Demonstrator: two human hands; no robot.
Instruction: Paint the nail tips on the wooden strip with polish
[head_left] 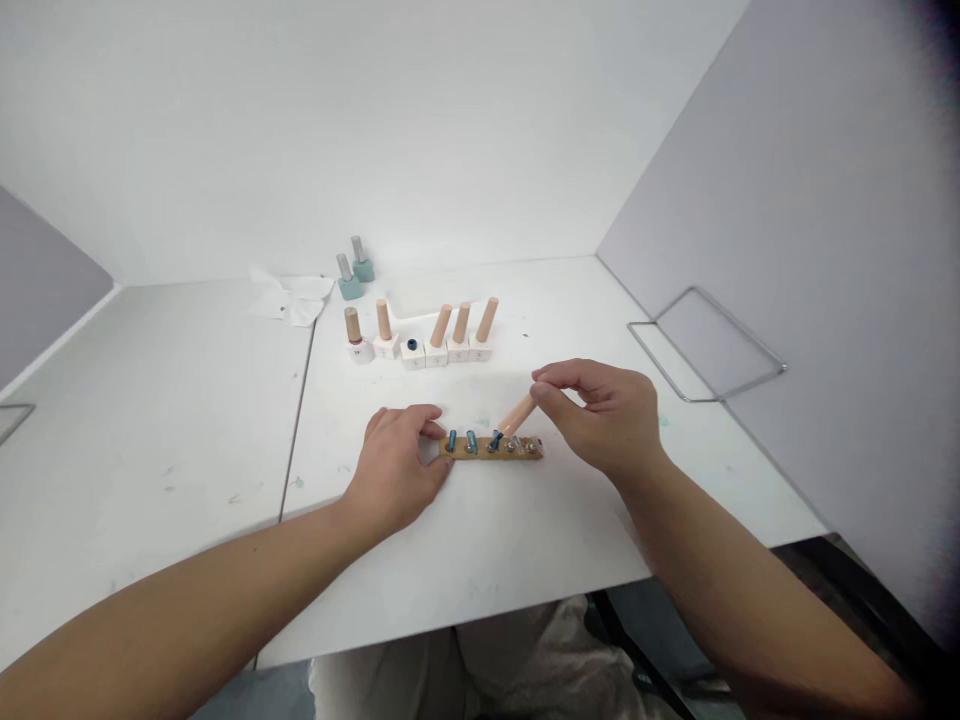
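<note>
A narrow wooden strip point(480, 455) lies on the table with several nail tips standing along it. The two nearest its left end are dark teal-blue, and the ones at the right end look clear. My left hand point(401, 465) grips the strip's left end between thumb and fingers. Pinched in my right hand point(604, 410) is a nail polish brush point(517, 413) with a peach handle. Its dark tip touches the middle nail tip point(494, 441). Behind the strip, one white bottle point(412, 353) stands uncapped, dark blue showing at its neck.
Several white bottles with peach caps point(461, 335) and one with a gold-brown cap point(356, 335) stand in a row. Farther back are two teal bottles point(350, 285) and a crumpled tissue point(296, 298). A wire frame point(705, 345) juts from the right partition. A seam point(296, 430) crosses the table.
</note>
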